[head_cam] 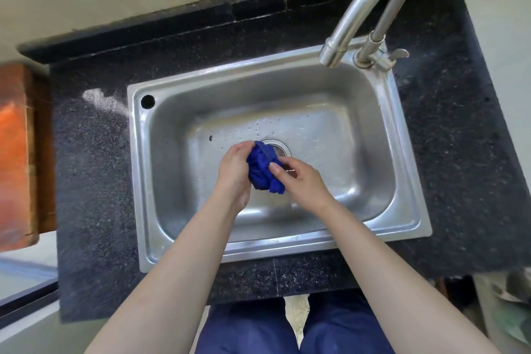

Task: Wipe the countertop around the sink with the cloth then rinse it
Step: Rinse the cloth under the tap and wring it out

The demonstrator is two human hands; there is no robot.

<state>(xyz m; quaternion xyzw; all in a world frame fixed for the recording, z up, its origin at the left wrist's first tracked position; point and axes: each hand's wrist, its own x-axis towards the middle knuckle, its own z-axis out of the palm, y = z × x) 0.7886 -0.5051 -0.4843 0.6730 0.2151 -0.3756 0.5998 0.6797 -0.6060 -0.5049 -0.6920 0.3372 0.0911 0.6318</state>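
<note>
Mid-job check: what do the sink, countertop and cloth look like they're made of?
Sink: probably stainless steel, satin finish, grey with bright reflections. Countertop: apparently polished dark stone, maybe granite, from its pale speckles. Cloth: soft blue fabric, crumpled in folds; weave too small to tell.

No legible text, labels, brands or numbers anywhere.

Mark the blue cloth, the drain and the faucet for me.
blue cloth [258, 170]: head view, middle of the bunched fabric.
drain [283, 148]: head view, metal ring showing beside the cloth.
faucet [331, 54]: head view, outlet end of the spout.
</note>
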